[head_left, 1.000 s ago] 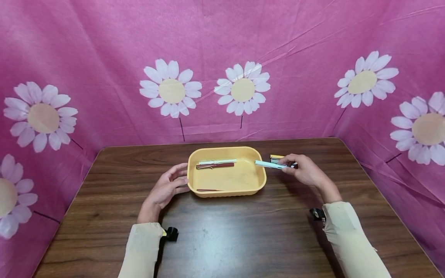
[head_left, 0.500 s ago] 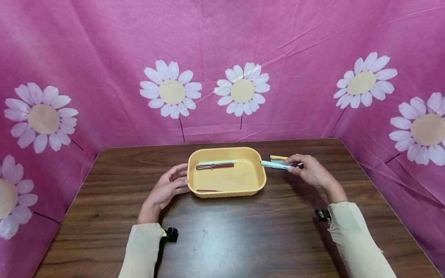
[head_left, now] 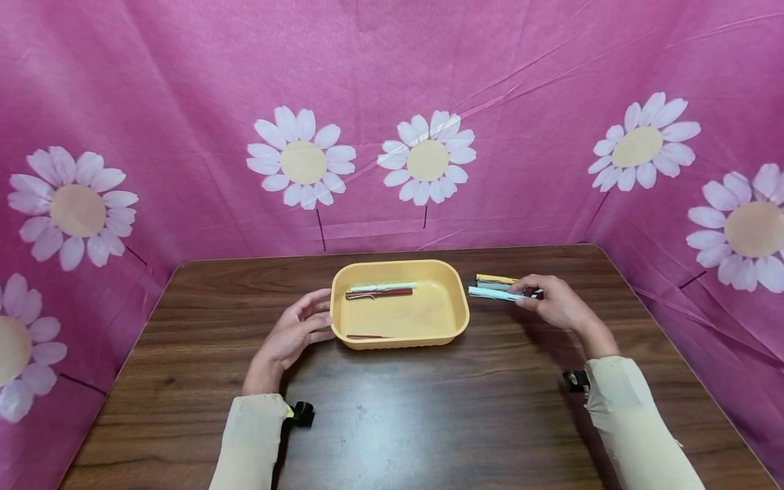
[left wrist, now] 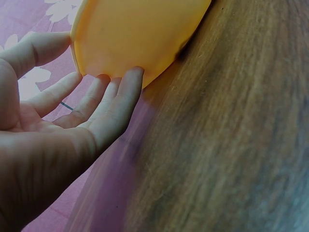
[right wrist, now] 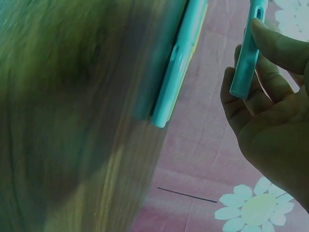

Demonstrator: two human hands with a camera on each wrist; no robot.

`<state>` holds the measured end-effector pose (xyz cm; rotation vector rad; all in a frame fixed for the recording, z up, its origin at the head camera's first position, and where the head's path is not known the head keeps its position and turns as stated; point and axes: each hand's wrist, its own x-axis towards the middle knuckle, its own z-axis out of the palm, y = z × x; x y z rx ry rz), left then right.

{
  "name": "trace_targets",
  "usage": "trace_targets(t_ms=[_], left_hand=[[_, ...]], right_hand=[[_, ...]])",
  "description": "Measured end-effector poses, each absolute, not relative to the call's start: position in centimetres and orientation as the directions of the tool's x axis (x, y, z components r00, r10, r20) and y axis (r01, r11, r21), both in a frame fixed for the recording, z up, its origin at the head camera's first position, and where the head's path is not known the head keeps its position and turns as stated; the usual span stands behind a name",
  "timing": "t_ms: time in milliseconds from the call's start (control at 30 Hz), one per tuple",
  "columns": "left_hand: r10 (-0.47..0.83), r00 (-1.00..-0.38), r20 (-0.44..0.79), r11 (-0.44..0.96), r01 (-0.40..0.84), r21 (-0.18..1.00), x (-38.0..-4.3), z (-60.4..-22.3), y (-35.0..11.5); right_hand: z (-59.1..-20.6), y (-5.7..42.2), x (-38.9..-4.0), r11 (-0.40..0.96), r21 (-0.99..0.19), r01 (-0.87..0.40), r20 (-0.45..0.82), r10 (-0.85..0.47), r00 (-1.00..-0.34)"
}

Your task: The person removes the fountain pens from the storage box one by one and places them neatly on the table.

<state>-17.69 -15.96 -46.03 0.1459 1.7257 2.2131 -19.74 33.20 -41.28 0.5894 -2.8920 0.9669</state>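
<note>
My left hand (head_left: 300,328) touches the left end of a yellow plastic tray (head_left: 454,333), its fingertips against the outer wall (left wrist: 130,38) in the left wrist view. In the tray lie a white pen (head_left: 392,285) and a dark red pen (head_left: 392,292) side by side. Another dark red piece (head_left: 366,336) shows by the front wall, partly hidden. Right of the tray, my right hand (head_left: 554,299) pinches a light blue pen (head_left: 490,294) between thumb and fingers; the same pen (right wrist: 246,67) appears in the right wrist view. Just behind it lie a yellow pen (head_left: 495,278) and a blue-grey pen (head_left: 490,286).
Everything stands on a dark wood-grain table (head_left: 392,415). A pink cloth (head_left: 367,61) with large white daisies hangs behind and at both sides. A dark wrist camera (head_left: 302,413) sits on the left wrist, another camera (head_left: 574,381) on the right.
My right hand has drawn back to the right with the light blue pen, whose left end no longer overlaps the tray's right rim. My left hand and the tray have stayed put.
</note>
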Motion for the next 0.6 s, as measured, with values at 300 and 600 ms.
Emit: trace_targets(t_ms=[300, 600], left_hand=[[0.312, -0.941, -0.13, -0.205, -0.201, 0.958, -17.7, -46.1, -16.0], [0.314, -0.941, -0.129, -0.201, -0.198, 0.959, -17.6, -46.0, -16.0]], right_hand=[[-42.1, 34.1, -19.9, 0.749, -0.579, -0.322, 0.1, -0.327, -0.94], [-42.7, 34.8, -20.2, 0.768, -0.561, -0.31, 0.071, -0.328, -0.942]])
